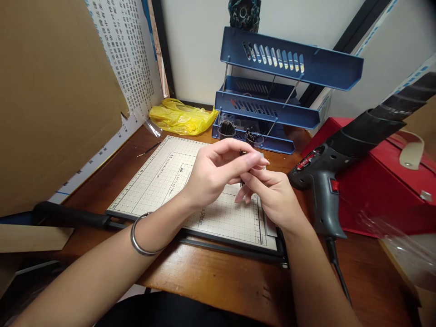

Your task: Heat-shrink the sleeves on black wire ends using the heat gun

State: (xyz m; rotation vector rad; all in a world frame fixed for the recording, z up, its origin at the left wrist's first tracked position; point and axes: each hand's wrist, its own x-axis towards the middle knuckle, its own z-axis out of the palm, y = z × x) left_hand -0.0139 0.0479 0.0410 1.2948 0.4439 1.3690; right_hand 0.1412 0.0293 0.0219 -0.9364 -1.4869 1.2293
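Observation:
My left hand (pixel 214 175) and my right hand (pixel 275 195) meet above a paper trimmer's cream gridded board (pixel 153 181). Their thumbs and fingertips are pinched closely together and touch or nearly touch. What lies in the pinch is too small and covered to name. Small dark thin bits show behind the fingers; whether they are held cannot be told. Just beyond my hands stand two small clear cups, a left cup (pixel 227 132) and a right cup (pixel 254 139), both holding thin black pieces.
A blue tiered rack (pixel 289 63) stands at the back, beside a yellow plastic bag (pixel 184 119). The trimmer's black handle (pixel 75 216) lies left. On the right, a heat gun (pixel 323 181) with a cord leans by a red box (pixel 378 195). Cardboard (pixel 51 91) walls the left side.

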